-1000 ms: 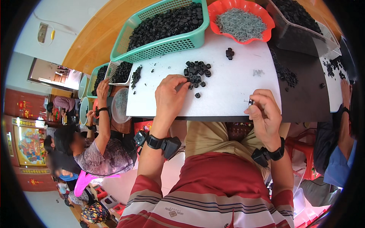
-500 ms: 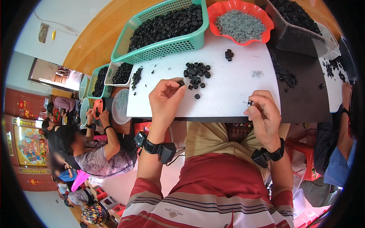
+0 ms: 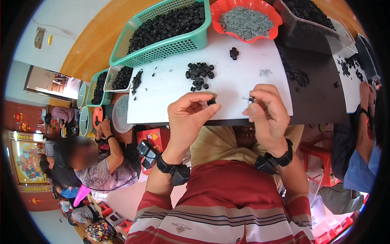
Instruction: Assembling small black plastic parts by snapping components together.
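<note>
My left hand [image 3: 191, 118] pinches a small black round part [image 3: 211, 102] between thumb and fingers at the near edge of the white board [image 3: 162, 93]. My right hand [image 3: 266, 112] holds a thin metal pin with a small black piece [image 3: 248, 99] at its fingertips, a short gap from the left hand's part. A small heap of black parts [image 3: 199, 74] lies on the board just beyond my left hand. A lone black cluster [image 3: 233, 53] sits farther back.
A green basket [image 3: 162, 46] full of black parts and a red bowl [image 3: 248, 22] of grey pins stand at the back. A clear tray [image 3: 313, 24] of black parts is at the right. Other people work at the left and right.
My left hand has drawn back from the heap toward me with one black part. My right hand has shifted left, so the two hands are now close together.
</note>
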Demonstrator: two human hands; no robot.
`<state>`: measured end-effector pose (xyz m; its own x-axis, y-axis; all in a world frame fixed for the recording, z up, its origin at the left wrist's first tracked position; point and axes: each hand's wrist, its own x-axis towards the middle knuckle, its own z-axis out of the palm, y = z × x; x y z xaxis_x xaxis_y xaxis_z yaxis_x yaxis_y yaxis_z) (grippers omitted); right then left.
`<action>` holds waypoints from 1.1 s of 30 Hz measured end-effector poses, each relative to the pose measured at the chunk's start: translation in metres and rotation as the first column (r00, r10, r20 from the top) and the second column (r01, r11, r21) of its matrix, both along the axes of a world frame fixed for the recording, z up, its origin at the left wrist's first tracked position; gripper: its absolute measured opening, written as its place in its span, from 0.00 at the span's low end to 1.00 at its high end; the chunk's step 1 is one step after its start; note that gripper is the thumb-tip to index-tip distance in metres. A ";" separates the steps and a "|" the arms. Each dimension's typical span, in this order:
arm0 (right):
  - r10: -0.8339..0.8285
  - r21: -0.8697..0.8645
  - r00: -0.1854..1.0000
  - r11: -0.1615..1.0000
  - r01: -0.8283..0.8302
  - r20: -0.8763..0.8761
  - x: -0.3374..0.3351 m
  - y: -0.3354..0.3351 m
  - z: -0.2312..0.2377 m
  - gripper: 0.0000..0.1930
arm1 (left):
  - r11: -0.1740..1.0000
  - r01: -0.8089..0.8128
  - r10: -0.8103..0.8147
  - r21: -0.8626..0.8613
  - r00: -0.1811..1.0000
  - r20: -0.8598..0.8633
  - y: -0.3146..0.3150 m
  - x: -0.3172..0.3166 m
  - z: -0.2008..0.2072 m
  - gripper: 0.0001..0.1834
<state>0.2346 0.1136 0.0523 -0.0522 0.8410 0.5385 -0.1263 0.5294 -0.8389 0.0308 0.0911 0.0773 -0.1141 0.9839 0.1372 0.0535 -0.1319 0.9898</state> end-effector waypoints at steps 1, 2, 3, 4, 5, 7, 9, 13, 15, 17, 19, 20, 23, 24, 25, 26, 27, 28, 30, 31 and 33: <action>-0.002 -0.002 1.000 1.000 0.002 0.003 -0.003 0.001 0.002 0.10 | 1.000 0.002 -0.002 -0.002 1.000 0.003 -0.001 0.005 0.000 0.14; 0.006 0.020 1.000 1.000 -0.006 0.022 -0.006 0.002 0.002 0.10 | 0.999 0.034 -0.032 -0.027 0.997 0.069 -0.002 0.010 -0.002 0.14; 0.014 0.043 0.999 0.999 -0.015 0.040 -0.009 0.003 0.002 0.10 | 0.997 0.067 -0.060 -0.050 0.989 0.136 -0.003 0.013 -0.002 0.14; 0.022 0.032 0.999 0.999 -0.023 0.046 -0.011 0.003 0.002 0.10 | 0.994 0.081 -0.074 -0.079 0.993 0.094 -0.005 0.015 0.001 0.14; 0.021 0.030 0.999 0.999 -0.022 0.049 -0.013 0.004 0.002 0.10 | 0.993 0.083 -0.075 -0.080 0.992 0.097 -0.005 0.016 0.000 0.14; 0.031 0.098 0.998 0.995 -0.035 0.045 -0.017 0.007 0.001 0.10 | 0.984 0.145 -0.131 -0.102 0.983 0.133 -0.005 0.019 -0.003 0.13; 0.023 0.114 0.998 0.993 -0.029 0.057 -0.019 0.008 -0.002 0.11 | 0.980 0.174 -0.148 -0.101 0.962 0.229 -0.007 0.025 -0.003 0.13; -0.017 0.132 0.995 0.991 0.003 0.103 -0.016 0.010 -0.002 0.11 | 0.952 0.273 -0.177 -0.136 0.858 0.482 -0.011 0.027 0.000 0.13; -0.022 0.130 0.995 0.991 0.008 0.100 -0.016 0.009 -0.003 0.11 | 0.946 0.292 -0.180 -0.144 0.837 0.517 -0.013 0.027 -0.003 0.13; -0.027 0.128 0.995 0.992 0.014 0.097 -0.016 0.009 -0.004 0.11 | 0.939 0.310 -0.181 -0.151 0.815 0.551 -0.013 0.027 -0.005 0.13; -0.053 0.144 0.993 0.989 0.037 0.108 -0.015 0.008 -0.004 0.10 | 0.928 0.349 -0.206 -0.131 0.772 0.601 -0.012 0.027 -0.007 0.13; -0.054 0.144 0.993 0.989 0.038 0.108 -0.015 0.007 -0.004 0.10 | 0.928 0.350 -0.206 -0.131 0.772 0.601 -0.012 0.027 -0.008 0.13; -0.036 0.094 0.994 0.995 0.027 0.099 -0.013 0.005 -0.006 0.10 | 0.922 0.368 -0.213 -0.123 0.744 0.633 -0.012 0.029 -0.013 0.11; -0.034 0.102 0.995 0.994 0.025 0.090 -0.013 0.005 -0.007 0.10 | 0.922 0.368 -0.205 -0.120 0.729 0.653 -0.012 0.029 -0.015 0.11; -0.031 0.110 0.996 0.994 0.022 0.081 -0.013 0.005 -0.008 0.10 | 0.923 0.367 -0.197 -0.117 0.713 0.673 -0.011 0.030 -0.016 0.10; -0.033 0.110 0.996 0.994 0.024 0.081 -0.012 0.005 -0.009 0.10 | 0.922 0.368 -0.198 -0.118 0.713 0.673 -0.011 0.030 -0.017 0.10; -0.019 0.096 0.997 0.995 0.013 0.071 -0.011 0.003 -0.010 0.10 | 0.926 0.364 -0.198 -0.104 0.699 0.687 -0.010 0.030 -0.017 0.10; -0.007 0.082 0.998 0.997 0.002 0.061 -0.011 0.002 -0.011 0.10 | 0.928 0.360 -0.198 -0.090 0.685 0.701 -0.010 0.031 -0.017 0.11; 0.012 0.057 1.000 0.998 -0.013 0.025 -0.011 -0.001 -0.013 0.09 | 0.935 0.338 -0.178 -0.107 0.709 0.682 -0.010 0.032 -0.016 0.11; 0.029 0.033 1.000 0.999 -0.028 -0.011 -0.010 -0.001 -0.014 0.09 | 0.941 0.315 -0.159 -0.122 0.732 0.662 -0.010 0.033 -0.015 0.11; 0.028 0.035 1.000 0.999 -0.028 0.005 -0.007 -0.003 -0.014 0.09 | 0.944 0.309 -0.158 -0.118 0.736 0.659 -0.011 0.032 -0.017 0.11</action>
<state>0.2275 0.1110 0.0381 -0.0782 0.8199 0.5671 -0.1382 0.5544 -0.8207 0.0630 0.0803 0.0607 0.1370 0.9866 -0.0889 -0.5982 0.1539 0.7864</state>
